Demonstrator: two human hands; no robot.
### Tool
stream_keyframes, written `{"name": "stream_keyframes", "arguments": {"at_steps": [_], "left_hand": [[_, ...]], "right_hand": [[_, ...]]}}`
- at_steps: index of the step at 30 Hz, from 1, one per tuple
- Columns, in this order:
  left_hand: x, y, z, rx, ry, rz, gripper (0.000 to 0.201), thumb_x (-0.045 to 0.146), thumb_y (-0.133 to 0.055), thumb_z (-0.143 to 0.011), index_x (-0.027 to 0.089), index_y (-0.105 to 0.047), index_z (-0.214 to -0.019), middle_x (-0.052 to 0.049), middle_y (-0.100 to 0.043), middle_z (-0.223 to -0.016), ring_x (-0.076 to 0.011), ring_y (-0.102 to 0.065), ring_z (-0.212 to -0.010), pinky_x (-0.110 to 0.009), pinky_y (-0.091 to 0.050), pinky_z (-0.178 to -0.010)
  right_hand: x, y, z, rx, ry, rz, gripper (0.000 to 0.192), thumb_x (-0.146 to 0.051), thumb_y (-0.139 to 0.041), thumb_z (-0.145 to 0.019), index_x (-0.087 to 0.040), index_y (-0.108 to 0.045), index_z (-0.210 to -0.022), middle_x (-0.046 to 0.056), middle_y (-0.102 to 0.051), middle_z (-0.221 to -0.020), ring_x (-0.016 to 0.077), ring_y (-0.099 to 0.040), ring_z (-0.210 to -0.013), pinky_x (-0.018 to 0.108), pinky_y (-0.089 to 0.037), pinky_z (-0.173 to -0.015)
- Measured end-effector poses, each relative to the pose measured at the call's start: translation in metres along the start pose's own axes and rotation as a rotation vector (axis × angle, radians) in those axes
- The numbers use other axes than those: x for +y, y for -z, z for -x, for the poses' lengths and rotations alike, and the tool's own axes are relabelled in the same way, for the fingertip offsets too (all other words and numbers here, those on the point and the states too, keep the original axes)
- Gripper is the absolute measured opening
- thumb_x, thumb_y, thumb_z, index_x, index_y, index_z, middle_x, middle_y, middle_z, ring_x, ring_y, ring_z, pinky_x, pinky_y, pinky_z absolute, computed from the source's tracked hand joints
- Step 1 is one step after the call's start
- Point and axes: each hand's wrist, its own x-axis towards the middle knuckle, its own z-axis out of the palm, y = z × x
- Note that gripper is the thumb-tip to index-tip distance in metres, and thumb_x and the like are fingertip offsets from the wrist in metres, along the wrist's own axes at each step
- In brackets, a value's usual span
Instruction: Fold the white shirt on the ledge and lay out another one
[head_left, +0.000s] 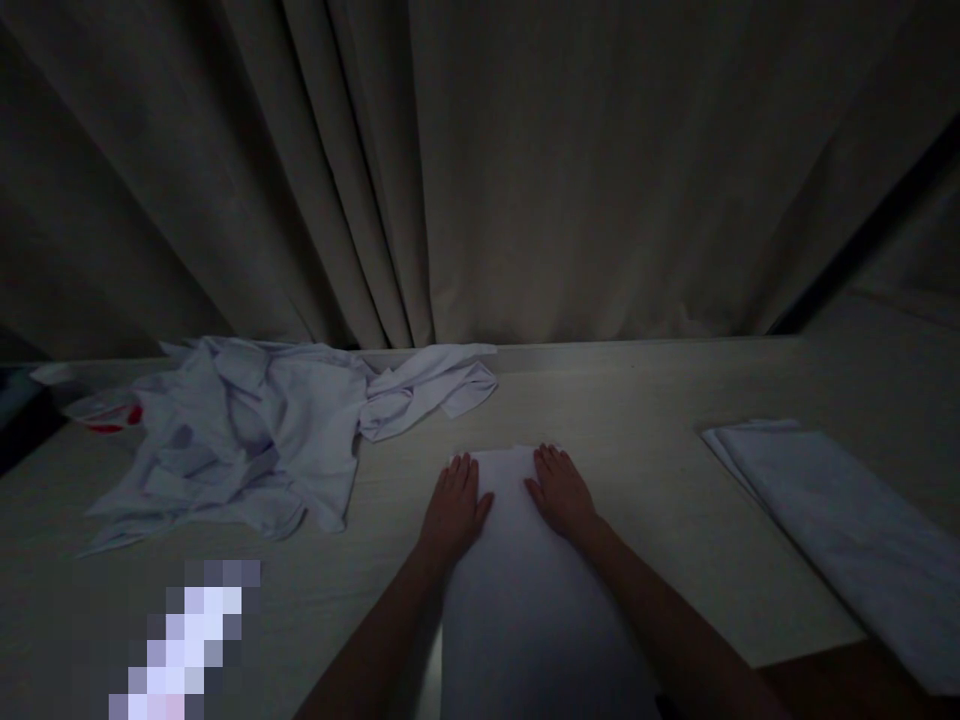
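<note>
A long strip of folded white cloth [517,600] lies flat on the pale surface in front of me, running down past the bottom edge of the view. Its far end sits between my hands. My left hand [454,508] rests flat on the far left corner, fingers stretched forward and thumb out to the side. On the far right corner lies my right hand [561,492], also flat, its thumb pointing inward. Neither hand grasps anything; both press down on the cloth. What kind of cloth article it is, I cannot tell.
A crumpled heap of white cloth [255,440] lies at the left by the curtain [562,200]. Beside it is a clear plastic bag with red marks [105,412]. Another folded white cloth [855,530] lies at the right. A blurred bright patch [184,640] covers the lower left.
</note>
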Motion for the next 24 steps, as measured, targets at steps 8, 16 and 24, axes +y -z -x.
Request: {"name": "stream_keyframes", "arguments": {"at_steps": [8,16,24], "left_hand": [[-0.005,-0.008,0.004,-0.065,-0.007,-0.016,0.067,0.052,-0.026,-0.09,0.008,-0.028,-0.141,-0.018,-0.032,-0.15,-0.0297,-0.024,-0.141,-0.051,-0.025,-0.113],[-0.005,0.018,0.005,-0.138,0.105,0.176,0.066,0.05,-0.031,-0.09,0.006,-0.03,-0.14,-0.019,-0.03,-0.151,-0.0322,-0.019,-0.142,-0.055,-0.019,-0.115],[0.027,0.075,0.195,-0.223,0.874,0.855,0.052,0.059,-0.029,-0.085,0.023,-0.062,-0.1,-0.008,-0.071,-0.098,-0.0243,-0.066,-0.094,-0.042,-0.054,-0.088]], "right_hand": [[0.035,-0.027,-0.014,-0.083,0.081,-0.014,0.068,-0.053,-0.019,-0.094,-0.007,-0.031,-0.142,0.017,-0.032,-0.149,0.0279,-0.025,-0.139,0.045,-0.018,-0.115],[0.031,-0.03,-0.013,-0.082,0.083,0.029,0.071,-0.054,-0.02,-0.093,-0.005,-0.03,-0.142,0.019,-0.033,-0.149,0.0293,-0.026,-0.139,0.045,-0.018,-0.115],[0.03,-0.025,-0.013,-0.059,0.101,0.064,0.066,-0.048,-0.03,-0.092,-0.005,-0.031,-0.142,0.02,-0.031,-0.149,0.0303,-0.024,-0.139,0.048,-0.016,-0.115]]}}
